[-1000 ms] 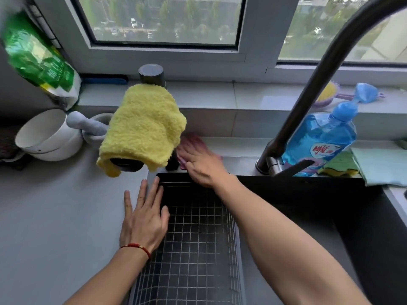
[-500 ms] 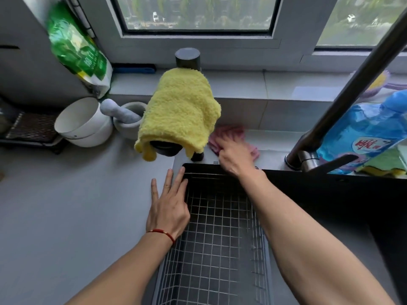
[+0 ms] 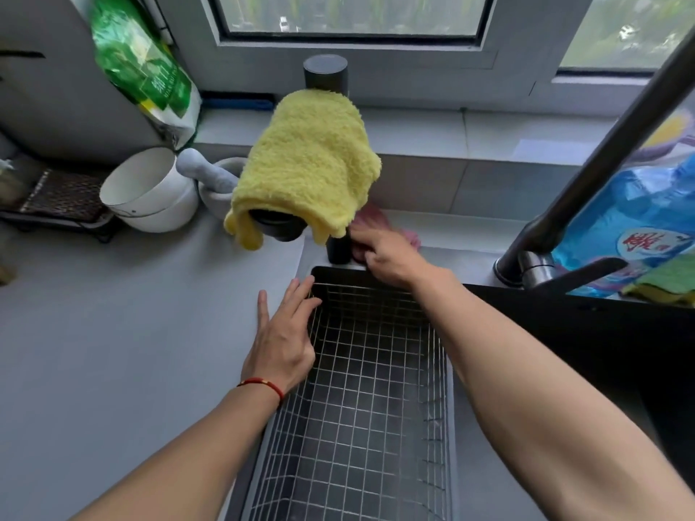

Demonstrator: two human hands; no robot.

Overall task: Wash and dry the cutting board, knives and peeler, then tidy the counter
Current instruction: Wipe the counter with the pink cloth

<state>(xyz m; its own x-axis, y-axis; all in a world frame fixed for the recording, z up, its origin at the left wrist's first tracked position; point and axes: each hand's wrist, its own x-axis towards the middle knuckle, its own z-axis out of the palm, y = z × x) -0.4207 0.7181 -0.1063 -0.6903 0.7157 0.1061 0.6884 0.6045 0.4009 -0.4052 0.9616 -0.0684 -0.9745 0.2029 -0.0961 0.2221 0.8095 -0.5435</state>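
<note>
Reaching across the sink, the person has both forearms in view from the near edge. Nearest lies the wire rack (image 3: pixel 361 408), set in the left part of the dark sink (image 3: pixel 601 351); nothing lies in the part of it that shows. The left hand (image 3: pixel 282 340) rests flat, fingers straight and slightly spread, its palm on the grey surface (image 3: pixel 113 351) and its fingertips at the rack's left rim; it holds nothing. Farther on, the right hand (image 3: pixel 387 257) is at the rack's far rim, fingers curled down onto a pink cloth (image 3: pixel 376 223) that lies on the ledge behind the sink; it seems to grip the cloth, though the fingertips are hidden. Just left of that hand stands a small dark post, and above it a yellow towel (image 3: pixel 308 167) hangs over a dark spout. At far left sit white bowls (image 3: pixel 150 197) and a mortar (image 3: pixel 218 186), with a green bag (image 3: pixel 143 69) behind. At right the tap (image 3: pixel 601 163) rises past a blue bottle (image 3: pixel 632 220).

No cutting board, knife or peeler shows anywhere in view, so the washing looks finished or is out of sight. The step in hand seems to be tidying: wiping the ledge with the cloth. Next, the right hand likely needs a firm hold on the cloth and a sweep along the ledge, keeping off the towel and post.
</note>
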